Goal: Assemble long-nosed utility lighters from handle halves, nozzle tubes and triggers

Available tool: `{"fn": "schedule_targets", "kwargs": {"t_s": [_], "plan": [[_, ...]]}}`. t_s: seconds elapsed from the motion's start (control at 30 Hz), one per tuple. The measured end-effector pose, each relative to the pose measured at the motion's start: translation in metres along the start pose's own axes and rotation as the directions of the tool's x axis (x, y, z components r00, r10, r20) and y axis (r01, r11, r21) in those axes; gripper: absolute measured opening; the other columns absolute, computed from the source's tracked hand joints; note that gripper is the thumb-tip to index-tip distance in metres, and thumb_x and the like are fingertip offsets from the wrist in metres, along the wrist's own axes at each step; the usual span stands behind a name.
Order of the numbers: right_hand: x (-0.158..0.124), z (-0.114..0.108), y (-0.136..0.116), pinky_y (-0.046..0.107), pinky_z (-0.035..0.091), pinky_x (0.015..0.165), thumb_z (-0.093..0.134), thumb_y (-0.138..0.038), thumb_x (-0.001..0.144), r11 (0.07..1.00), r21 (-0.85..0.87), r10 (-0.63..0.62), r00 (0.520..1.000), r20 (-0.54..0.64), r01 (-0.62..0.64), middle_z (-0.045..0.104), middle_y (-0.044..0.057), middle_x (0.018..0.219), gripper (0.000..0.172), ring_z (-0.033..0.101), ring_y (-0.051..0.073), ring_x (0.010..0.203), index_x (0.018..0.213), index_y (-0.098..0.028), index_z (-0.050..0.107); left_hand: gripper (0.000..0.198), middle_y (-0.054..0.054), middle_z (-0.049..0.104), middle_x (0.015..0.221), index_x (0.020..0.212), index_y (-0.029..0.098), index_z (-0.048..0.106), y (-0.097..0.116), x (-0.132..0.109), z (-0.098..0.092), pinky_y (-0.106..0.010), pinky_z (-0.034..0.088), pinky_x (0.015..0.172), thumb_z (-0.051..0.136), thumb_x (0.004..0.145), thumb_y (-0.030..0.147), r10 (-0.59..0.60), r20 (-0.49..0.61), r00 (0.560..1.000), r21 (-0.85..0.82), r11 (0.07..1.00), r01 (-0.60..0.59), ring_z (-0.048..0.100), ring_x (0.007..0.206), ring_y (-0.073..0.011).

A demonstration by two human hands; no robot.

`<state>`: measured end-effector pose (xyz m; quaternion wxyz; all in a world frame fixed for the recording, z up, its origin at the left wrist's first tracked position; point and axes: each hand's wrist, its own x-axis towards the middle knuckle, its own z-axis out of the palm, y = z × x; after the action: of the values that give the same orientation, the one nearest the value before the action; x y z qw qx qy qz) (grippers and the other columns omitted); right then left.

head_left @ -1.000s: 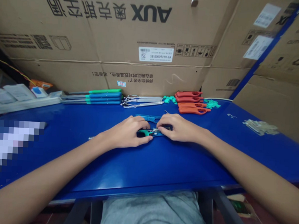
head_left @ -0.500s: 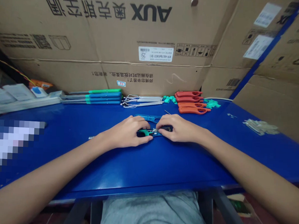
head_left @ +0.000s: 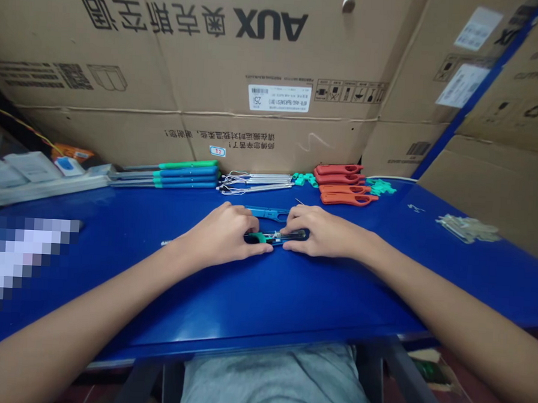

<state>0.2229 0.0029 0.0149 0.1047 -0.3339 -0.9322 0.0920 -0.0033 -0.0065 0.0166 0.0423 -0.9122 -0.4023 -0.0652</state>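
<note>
My left hand [head_left: 219, 238] and my right hand [head_left: 324, 231] meet at a long, partly assembled blue plastic lighter body [head_left: 276, 238] on the blue table [head_left: 291, 299]. Its green part [head_left: 258, 237] lies under my left fingertips, and my right fingers press near its dark end. Metal inner parts show at its middle, partly hidden by my fingers. A separate blue plastic half-shell [head_left: 266, 213] lies just behind my hands, touching neither as far as I can see.
Along the back of the table lie blue-and-green long lighters [head_left: 184, 176], metal tubes with wire [head_left: 254, 181], orange-red handles [head_left: 344, 184] and small green parts [head_left: 380, 186]. A clear bag of pieces [head_left: 468, 229] lies right. Cardboard boxes [head_left: 212, 72] stand behind.
My left hand has shifted slightly left along the lighter body, and its knuckles sit a little higher. My right hand has barely moved, and the blue body stays between both hands.
</note>
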Motion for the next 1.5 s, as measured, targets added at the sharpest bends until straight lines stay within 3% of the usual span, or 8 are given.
{"fn": "schedule_targets", "kwargs": {"t_s": [0.2, 0.4, 0.6, 0.97, 1.13, 1.2, 1.37, 1.5], "plan": [[0.001, -0.001, -0.002, 0.034, 0.046, 0.080, 0.065, -0.028, 0.086, 0.999, -0.019, 0.028, 1.000, 0.015, -0.027, 0.062, 0.008, 0.093, 0.019, 0.059, 0.020, 0.087, 0.098, -0.017, 0.074, 0.042, -0.006, 0.070, 0.073, 0.096, 0.016, 0.071, 0.005, 0.000, -0.001, -0.035, 0.044, 0.073, 0.058, 0.087, 0.054, 0.010, -0.005, 1.000, 0.062, 0.998, -0.009, 0.066, 0.071, -0.0236], [0.002, -0.002, -0.005, 0.031, 0.044, 0.074, 0.069, -0.026, 0.083, 0.998, 0.003, 0.063, 0.998, -0.003, -0.063, 0.064, 0.007, 0.091, 0.021, 0.059, 0.019, 0.083, 0.100, -0.015, 0.071, 0.037, -0.007, 0.067, 0.078, 0.092, 0.016, 0.071, 0.006, -0.002, 0.001, -0.034, 0.045, 0.071, 0.056, 0.090, 0.049, 0.033, 0.000, 0.999, 0.034, 0.999, -0.033, 0.065, 0.075, -0.0237], [0.001, -0.001, -0.005, 0.032, 0.043, 0.080, 0.068, -0.026, 0.085, 1.000, -0.009, 0.022, 1.000, -0.009, -0.022, 0.062, 0.007, 0.092, 0.012, 0.059, 0.019, 0.086, 0.090, -0.016, 0.071, 0.036, -0.008, 0.065, 0.087, 0.095, 0.016, 0.070, 0.002, -0.002, 0.004, -0.031, 0.047, 0.072, 0.057, 0.089, 0.048, -0.005, -0.004, 1.000, -0.098, 0.995, 0.005, 0.063, 0.081, -0.0227], [0.000, 0.000, -0.002, 0.029, 0.042, 0.074, 0.069, -0.026, 0.083, 0.999, 0.014, 0.047, 0.999, -0.026, -0.046, 0.063, 0.006, 0.092, 0.013, 0.058, 0.018, 0.084, 0.092, -0.017, 0.068, 0.035, -0.009, 0.070, 0.086, 0.095, 0.017, 0.070, 0.007, -0.002, 0.001, -0.032, 0.048, 0.071, 0.056, 0.086, 0.048, -0.048, 0.043, 0.998, -0.105, 0.993, 0.052, 0.065, 0.081, -0.0242], [0.000, -0.002, -0.004, 0.029, 0.041, 0.073, 0.069, -0.026, 0.084, 0.998, 0.017, 0.056, 0.998, -0.007, -0.056, 0.062, 0.005, 0.091, 0.011, 0.057, 0.018, 0.082, 0.091, -0.017, 0.068, 0.029, -0.003, 0.072, 0.088, 0.099, 0.019, 0.068, -0.013, -0.005, -0.017, -0.025, 0.050, 0.072, 0.064, 0.078, 0.038, -0.010, 0.097, 0.995, -0.344, 0.938, 0.043, 0.066, 0.079, -0.0172], [0.000, -0.002, -0.004, 0.029, 0.041, 0.073, 0.069, -0.026, 0.083, 0.998, 0.028, 0.057, 0.998, -0.005, -0.056, 0.062, 0.005, 0.091, 0.010, 0.057, 0.017, 0.082, 0.090, -0.018, 0.068, 0.025, -0.002, 0.073, 0.094, 0.095, 0.019, 0.069, -0.025, -0.008, -0.026, -0.025, 0.050, 0.075, 0.062, 0.073, 0.027, 0.003, 0.100, 0.995, -0.346, 0.938, 0.032, 0.066, 0.082, -0.0167], [0.001, 0.000, 0.000, 0.030, 0.043, 0.076, 0.070, -0.028, 0.083, 0.998, 0.047, 0.037, 0.999, -0.011, -0.037, 0.064, 0.005, 0.093, 0.015, 0.058, 0.018, 0.084, 0.094, -0.017, 0.069, 0.020, 0.000, 0.073, 0.086, 0.091, 0.021, 0.070, -0.048, -0.012, -0.034, -0.022, 0.049, 0.069, 0.059, 0.076, 0.026, 0.003, 0.331, 0.943, -0.324, 0.939, 0.111, 0.066, 0.079, -0.0156], [0.001, 0.000, 0.002, 0.030, 0.043, 0.077, 0.070, -0.027, 0.083, 0.999, 0.043, 0.034, 0.999, -0.009, -0.034, 0.065, 0.006, 0.093, 0.016, 0.059, 0.018, 0.084, 0.095, -0.017, 0.071, 0.016, 0.001, 0.072, 0.076, 0.081, 0.022, 0.073, -0.049, -0.011, -0.029, -0.022, 0.046, 0.063, 0.060, 0.079, 0.031, -0.013, 0.323, 0.946, -0.289, 0.951, 0.112, 0.066, 0.070, -0.0150]]}}
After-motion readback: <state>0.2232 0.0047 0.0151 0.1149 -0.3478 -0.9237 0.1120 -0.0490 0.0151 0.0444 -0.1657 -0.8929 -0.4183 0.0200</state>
